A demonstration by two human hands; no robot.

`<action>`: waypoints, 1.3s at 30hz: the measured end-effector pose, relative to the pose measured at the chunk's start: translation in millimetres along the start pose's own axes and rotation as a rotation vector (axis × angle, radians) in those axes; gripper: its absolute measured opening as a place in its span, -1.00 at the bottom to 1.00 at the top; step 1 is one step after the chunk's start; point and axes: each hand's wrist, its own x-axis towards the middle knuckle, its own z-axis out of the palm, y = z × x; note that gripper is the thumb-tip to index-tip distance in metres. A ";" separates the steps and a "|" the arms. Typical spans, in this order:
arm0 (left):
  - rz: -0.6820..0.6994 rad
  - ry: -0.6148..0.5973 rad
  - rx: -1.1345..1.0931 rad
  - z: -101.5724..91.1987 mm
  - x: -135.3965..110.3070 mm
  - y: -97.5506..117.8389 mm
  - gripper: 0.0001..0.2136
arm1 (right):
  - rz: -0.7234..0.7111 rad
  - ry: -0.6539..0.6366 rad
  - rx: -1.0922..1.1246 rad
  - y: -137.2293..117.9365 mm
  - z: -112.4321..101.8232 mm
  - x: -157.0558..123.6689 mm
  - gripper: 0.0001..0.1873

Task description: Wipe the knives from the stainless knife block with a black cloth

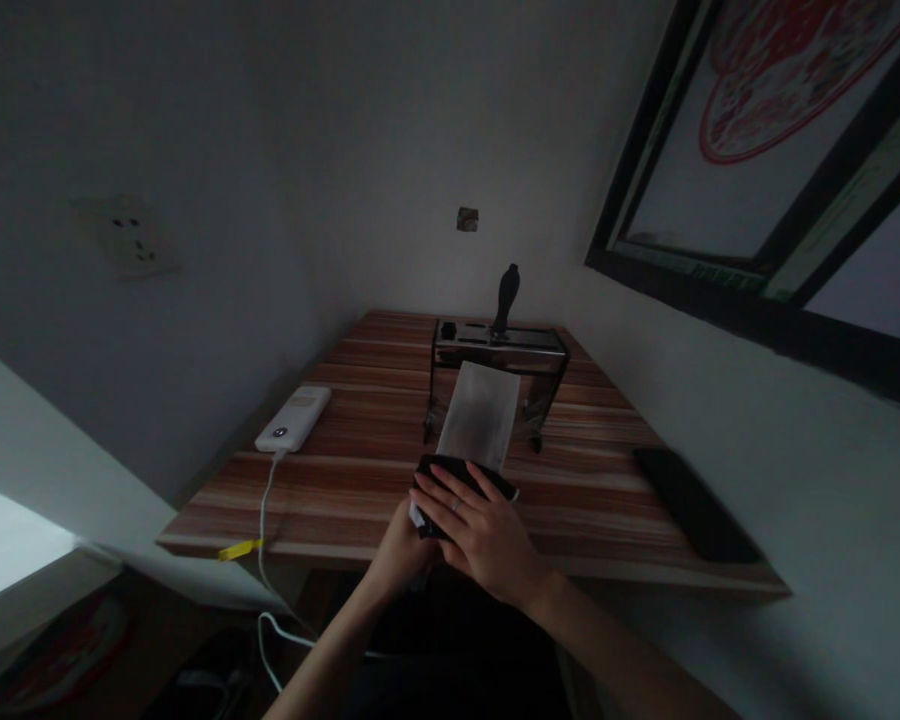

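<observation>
My left hand (405,545) is under a dark, folded-looking item (450,468) near the table's front edge, its fingers mostly hidden and apparently wrapped round it. Over the top of the same item lies my right hand (480,525), fingers fairly straight and pressed down on it, a ring on one finger. A pale, flat rectangular piece (484,405) sticks out of the dark item away from me; its kind is unclear in the dim light. Its far end overlaps a metal frame device (525,338) with an upright black handle (507,295).
The wood-striped table (375,400) stands in a corner between walls. A white power bank (294,418) lies at left, its white cable (265,510) with a yellow tag (238,549) hanging over the front edge. At right lies a black phone-like slab (694,505). A wall socket (131,238) is at left.
</observation>
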 end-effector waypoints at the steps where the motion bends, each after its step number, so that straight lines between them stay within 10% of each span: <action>1: 0.003 -0.002 0.000 0.2 0.2 -0.6 -0.79 | -0.003 -0.007 0.003 1.1 0.0 -0.2 -0.41; 39: -0.025 -0.124 0.092 2.5 -0.5 5.0 -0.76 | 0.146 0.219 -0.152 96.8 -47.7 50.0 -0.48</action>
